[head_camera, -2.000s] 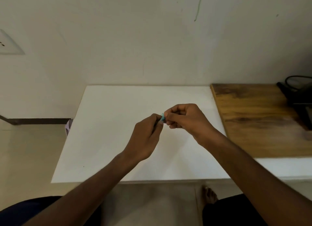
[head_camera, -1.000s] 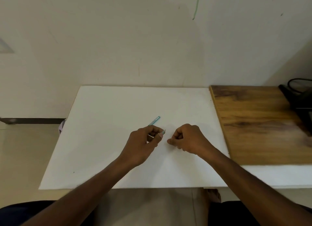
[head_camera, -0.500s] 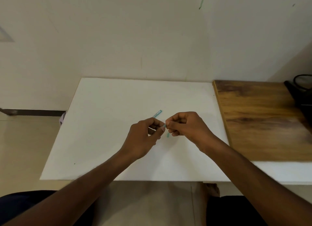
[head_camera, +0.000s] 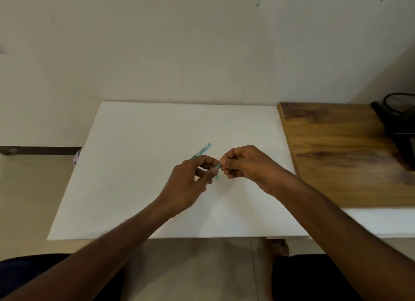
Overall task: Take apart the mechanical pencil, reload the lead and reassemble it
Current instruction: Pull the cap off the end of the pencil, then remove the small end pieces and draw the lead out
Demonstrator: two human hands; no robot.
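Item: slim teal plastic mechanical pencil, held above a white rectangular board. Its far end with a pale label juts up and away beyond the left knuckles; its near end sits between the two sets of fingertips.

Left hand: thumb and forefinger pinched round the barrel, remaining fingers loosely curled beneath.

Right hand: fingertips pressed together on something very small at the pencil's near end, touching the left thumb tip. Whether that is a cap, a tip piece or a lead cannot be told.

Small teal piece: shows just below the meeting fingertips; whether it lies on the board or hangs from the grip is unclear.

Adjacent: brown wooden tabletop, well to the right of the right hand; dark cabled object at its far edge.

Handling note, as judgement: the step appears to be working a small part at the barrel end. Best done with the left pinch steady near the joint, the right hand moving straight along the barrel's axis, low over the board so dropped parts stay findable.
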